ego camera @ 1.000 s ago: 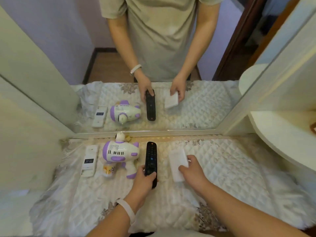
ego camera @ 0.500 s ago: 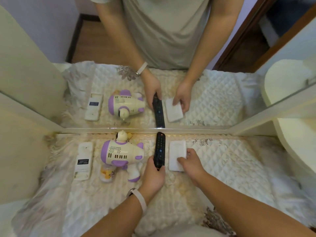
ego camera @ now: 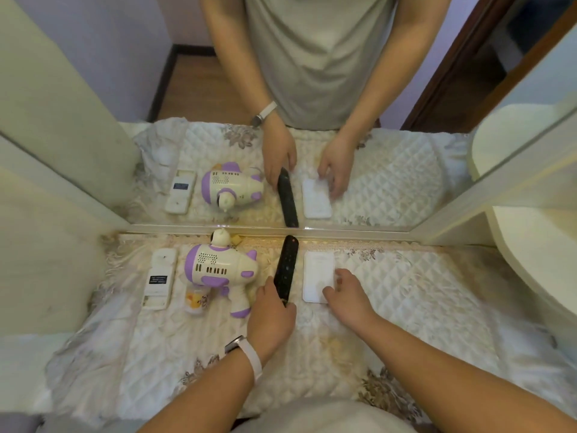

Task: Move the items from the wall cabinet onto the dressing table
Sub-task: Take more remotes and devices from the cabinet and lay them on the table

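I am placing items on the tabletop (ego camera: pixel 421 295): my left hand (ego camera: pixel 274 314) curls its fingers round the black remote (ego camera: pixel 287 264), my right hand (ego camera: pixel 351 296) lays spread fingers on the white box (ego camera: pixel 317 270), and next I should release both.

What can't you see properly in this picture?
Head view, the only one:
- Black remote: near end hidden under the left hand.
- White pad: near corner covered by the right hand.
- White remote: label too small to read.
- Little bottle: partly behind the toy blaster.
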Action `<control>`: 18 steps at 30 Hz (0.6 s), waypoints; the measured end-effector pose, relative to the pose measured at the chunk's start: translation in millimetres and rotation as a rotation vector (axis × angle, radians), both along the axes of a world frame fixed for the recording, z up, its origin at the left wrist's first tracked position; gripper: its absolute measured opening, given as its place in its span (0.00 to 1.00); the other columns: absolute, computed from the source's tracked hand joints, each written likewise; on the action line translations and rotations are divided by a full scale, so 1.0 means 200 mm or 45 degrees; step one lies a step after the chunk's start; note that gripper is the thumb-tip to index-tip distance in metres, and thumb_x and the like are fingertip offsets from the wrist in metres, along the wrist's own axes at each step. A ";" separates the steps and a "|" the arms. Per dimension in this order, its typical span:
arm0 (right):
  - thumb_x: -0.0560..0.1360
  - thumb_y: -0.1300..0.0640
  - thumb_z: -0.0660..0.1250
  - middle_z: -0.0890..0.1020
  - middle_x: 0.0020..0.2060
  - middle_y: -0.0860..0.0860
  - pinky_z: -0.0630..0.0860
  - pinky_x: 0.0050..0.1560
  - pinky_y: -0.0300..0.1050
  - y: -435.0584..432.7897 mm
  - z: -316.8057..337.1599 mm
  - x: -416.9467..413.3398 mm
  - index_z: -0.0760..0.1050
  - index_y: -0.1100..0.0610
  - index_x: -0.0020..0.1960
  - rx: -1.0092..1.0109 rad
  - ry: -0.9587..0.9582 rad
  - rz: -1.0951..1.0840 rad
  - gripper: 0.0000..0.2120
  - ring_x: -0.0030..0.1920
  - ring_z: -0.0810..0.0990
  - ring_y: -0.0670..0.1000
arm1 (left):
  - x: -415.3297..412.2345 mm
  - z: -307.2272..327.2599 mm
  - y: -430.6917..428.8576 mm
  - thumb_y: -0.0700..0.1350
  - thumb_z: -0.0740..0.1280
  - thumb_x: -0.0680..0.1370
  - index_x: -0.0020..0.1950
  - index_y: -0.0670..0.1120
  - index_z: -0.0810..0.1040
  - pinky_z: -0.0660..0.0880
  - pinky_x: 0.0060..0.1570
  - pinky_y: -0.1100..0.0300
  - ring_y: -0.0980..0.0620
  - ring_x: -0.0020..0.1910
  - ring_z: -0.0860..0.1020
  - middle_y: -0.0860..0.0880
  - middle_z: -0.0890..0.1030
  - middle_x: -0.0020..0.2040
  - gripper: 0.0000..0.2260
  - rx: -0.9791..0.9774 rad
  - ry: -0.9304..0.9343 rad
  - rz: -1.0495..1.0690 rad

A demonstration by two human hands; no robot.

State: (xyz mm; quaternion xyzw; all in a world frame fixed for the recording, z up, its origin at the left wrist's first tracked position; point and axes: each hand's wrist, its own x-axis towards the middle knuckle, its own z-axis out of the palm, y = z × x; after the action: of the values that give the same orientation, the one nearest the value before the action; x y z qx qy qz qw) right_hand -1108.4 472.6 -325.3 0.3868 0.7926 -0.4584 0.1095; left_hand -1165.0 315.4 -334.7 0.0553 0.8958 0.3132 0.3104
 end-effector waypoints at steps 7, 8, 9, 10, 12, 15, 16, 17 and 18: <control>0.78 0.49 0.59 0.67 0.71 0.52 0.71 0.63 0.51 0.05 0.10 0.16 0.60 0.54 0.75 0.281 -0.007 0.378 0.27 0.68 0.69 0.53 | 0.15 0.11 -0.04 0.47 0.65 0.73 0.64 0.47 0.73 0.75 0.52 0.53 0.49 0.53 0.75 0.48 0.75 0.55 0.19 0.008 0.215 0.057; 0.78 0.49 0.58 0.66 0.71 0.51 0.70 0.64 0.51 0.06 0.12 0.19 0.59 0.53 0.76 0.355 0.010 0.473 0.27 0.68 0.67 0.53 | 0.18 0.14 -0.04 0.46 0.65 0.74 0.65 0.47 0.73 0.73 0.54 0.56 0.49 0.55 0.75 0.49 0.75 0.57 0.19 0.042 0.254 0.090; 0.79 0.48 0.57 0.66 0.72 0.51 0.70 0.64 0.51 0.06 0.13 0.21 0.58 0.53 0.76 0.419 0.035 0.560 0.28 0.69 0.66 0.53 | 0.22 0.17 -0.05 0.44 0.66 0.75 0.65 0.47 0.73 0.71 0.54 0.58 0.50 0.56 0.74 0.50 0.75 0.57 0.18 0.074 0.298 0.110; 0.79 0.49 0.57 0.65 0.72 0.51 0.69 0.65 0.51 0.07 0.15 0.22 0.57 0.53 0.76 0.467 0.067 0.631 0.28 0.69 0.65 0.53 | 0.25 0.20 -0.05 0.43 0.66 0.75 0.64 0.47 0.74 0.69 0.53 0.61 0.51 0.57 0.74 0.51 0.75 0.57 0.17 0.094 0.357 0.109; 0.78 0.50 0.56 0.66 0.71 0.51 0.69 0.64 0.50 0.07 0.19 0.24 0.57 0.54 0.76 0.542 0.140 0.746 0.28 0.69 0.66 0.53 | 0.32 0.24 -0.07 0.43 0.67 0.75 0.63 0.47 0.75 0.66 0.52 0.64 0.51 0.57 0.74 0.51 0.76 0.57 0.16 0.096 0.492 0.065; 0.77 0.49 0.57 0.70 0.68 0.51 0.71 0.59 0.50 0.07 0.23 0.27 0.62 0.55 0.74 0.652 0.265 0.919 0.26 0.66 0.68 0.54 | 0.43 0.29 -0.14 0.46 0.66 0.75 0.66 0.47 0.75 0.68 0.60 0.59 0.50 0.62 0.73 0.50 0.76 0.63 0.18 -0.021 0.643 0.008; 0.77 0.49 0.57 0.70 0.67 0.51 0.72 0.58 0.49 0.06 0.23 0.28 0.63 0.55 0.73 0.681 0.309 0.980 0.25 0.65 0.69 0.55 | 0.47 0.31 -0.17 0.47 0.65 0.76 0.67 0.48 0.75 0.68 0.63 0.55 0.49 0.64 0.72 0.49 0.75 0.65 0.19 -0.078 0.692 -0.001; 0.77 0.48 0.58 0.71 0.66 0.51 0.72 0.57 0.49 0.05 0.24 0.29 0.65 0.55 0.72 0.706 0.356 1.043 0.24 0.64 0.70 0.55 | 0.51 0.33 -0.19 0.48 0.64 0.76 0.67 0.48 0.75 0.69 0.64 0.52 0.48 0.65 0.72 0.49 0.75 0.66 0.20 -0.130 0.746 -0.008; 0.77 0.48 0.58 0.72 0.65 0.52 0.72 0.56 0.50 0.04 0.24 0.29 0.67 0.55 0.71 0.730 0.403 1.104 0.24 0.64 0.71 0.56 | 0.55 0.35 -0.22 0.49 0.63 0.75 0.67 0.48 0.75 0.69 0.63 0.50 0.48 0.64 0.73 0.49 0.76 0.65 0.20 -0.176 0.800 -0.018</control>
State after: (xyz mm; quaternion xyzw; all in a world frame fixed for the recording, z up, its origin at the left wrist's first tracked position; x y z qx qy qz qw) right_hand -1049.5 481.6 -276.6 -0.0350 0.9796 -0.1894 0.0581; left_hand -1055.6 271.4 -264.7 0.1344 0.9666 0.2169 0.0239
